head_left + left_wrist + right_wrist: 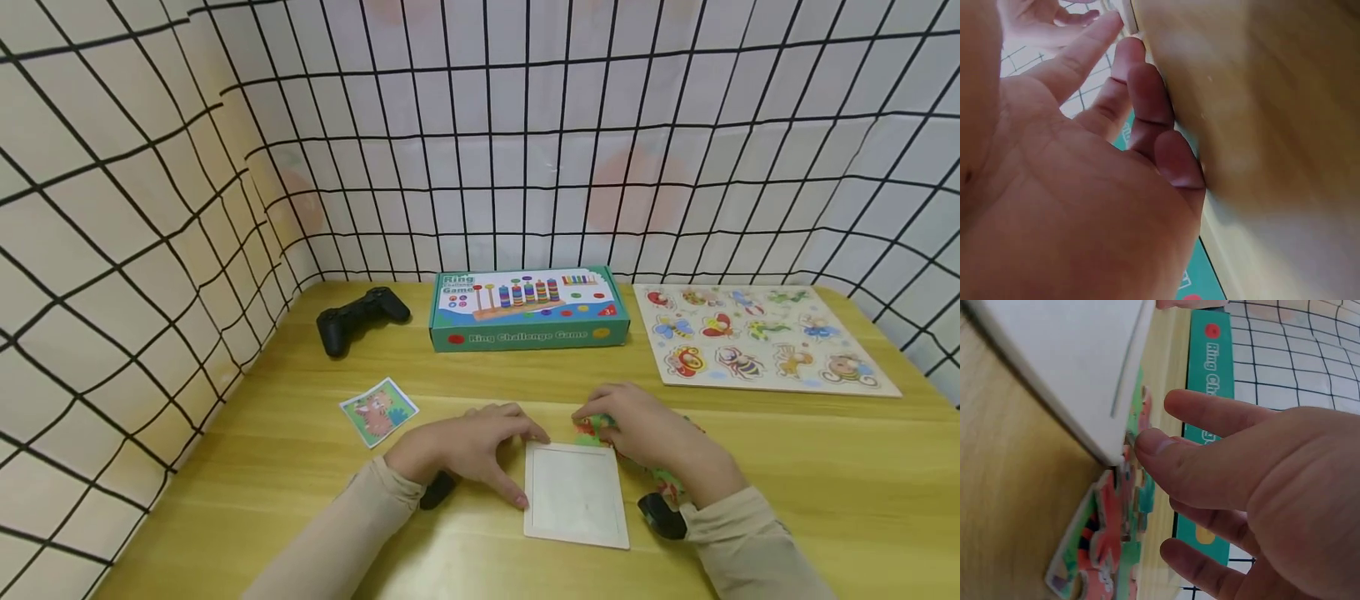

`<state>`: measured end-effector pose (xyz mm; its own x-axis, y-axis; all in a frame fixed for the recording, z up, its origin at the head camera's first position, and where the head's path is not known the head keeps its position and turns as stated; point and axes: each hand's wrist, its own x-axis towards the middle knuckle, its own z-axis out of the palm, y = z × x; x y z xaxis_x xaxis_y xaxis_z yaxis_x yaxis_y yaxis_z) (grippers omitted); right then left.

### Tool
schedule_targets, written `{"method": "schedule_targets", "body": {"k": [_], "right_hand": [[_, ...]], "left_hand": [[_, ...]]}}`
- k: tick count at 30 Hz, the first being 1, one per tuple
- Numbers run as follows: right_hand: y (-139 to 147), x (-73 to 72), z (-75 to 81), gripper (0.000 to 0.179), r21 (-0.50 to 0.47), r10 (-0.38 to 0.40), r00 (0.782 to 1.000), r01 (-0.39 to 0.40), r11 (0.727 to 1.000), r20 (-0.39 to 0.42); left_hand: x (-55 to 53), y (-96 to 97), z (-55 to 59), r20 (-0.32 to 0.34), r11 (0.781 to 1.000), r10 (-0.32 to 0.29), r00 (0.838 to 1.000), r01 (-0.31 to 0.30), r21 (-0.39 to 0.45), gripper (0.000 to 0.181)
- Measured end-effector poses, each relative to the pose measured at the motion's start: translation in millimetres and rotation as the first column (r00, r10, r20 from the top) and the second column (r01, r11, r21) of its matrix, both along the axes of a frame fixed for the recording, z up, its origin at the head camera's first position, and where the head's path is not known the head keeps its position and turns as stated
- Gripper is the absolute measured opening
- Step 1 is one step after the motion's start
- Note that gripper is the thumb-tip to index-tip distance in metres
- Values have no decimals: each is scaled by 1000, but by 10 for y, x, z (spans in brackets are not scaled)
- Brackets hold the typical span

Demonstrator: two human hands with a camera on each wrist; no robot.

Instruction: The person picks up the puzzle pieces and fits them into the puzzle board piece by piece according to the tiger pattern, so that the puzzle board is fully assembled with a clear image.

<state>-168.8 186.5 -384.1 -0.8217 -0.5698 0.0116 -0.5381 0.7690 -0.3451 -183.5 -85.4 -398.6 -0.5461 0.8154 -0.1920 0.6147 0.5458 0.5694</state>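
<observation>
Low in the middle, steady the white board (576, 497) with your left hand (478, 446), fingers loose; your right hand (647, 427), fingers loose too, should pinch puzzle pieces (1109, 519) gently

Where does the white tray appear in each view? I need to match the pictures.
Head: the white tray lies below and right of centre, between the left hand and right hand.
Left wrist: a pale sliver at the top edge, left of centre, may be it; too little shows to be sure.
Right wrist: large, upper left.
Shared landmark: the green game box, partly hidden behind fingers in both wrist views.
</observation>
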Motion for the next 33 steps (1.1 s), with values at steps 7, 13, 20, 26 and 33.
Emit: {"method": "schedule_targets", "body": {"k": [7, 13, 20, 26, 33], "right_hand": [[-41, 21, -1, 31, 23, 5, 1000, -5, 1000, -9], [-35, 38, -9, 24, 8, -17, 1000, 17, 1000, -9], [-16, 24, 7, 17, -88, -41, 998, 46, 995, 56], [67, -3, 11, 14, -131, -38, 992, 53, 990, 118], [144, -6, 72, 16, -153, -23, 985, 49, 987, 170]], "left_hand": [[10, 8, 1, -27, 1000, 20, 999, -21, -17, 70], [15, 7, -8, -26, 999, 30, 999, -30, -10, 69], [38, 11, -22, -25, 999, 43, 999, -43, -9, 68], [34, 12, -33, -16, 999, 48, 999, -48, -22, 68], [33, 19, -9, -1, 998, 62, 998, -62, -31, 68]]}}
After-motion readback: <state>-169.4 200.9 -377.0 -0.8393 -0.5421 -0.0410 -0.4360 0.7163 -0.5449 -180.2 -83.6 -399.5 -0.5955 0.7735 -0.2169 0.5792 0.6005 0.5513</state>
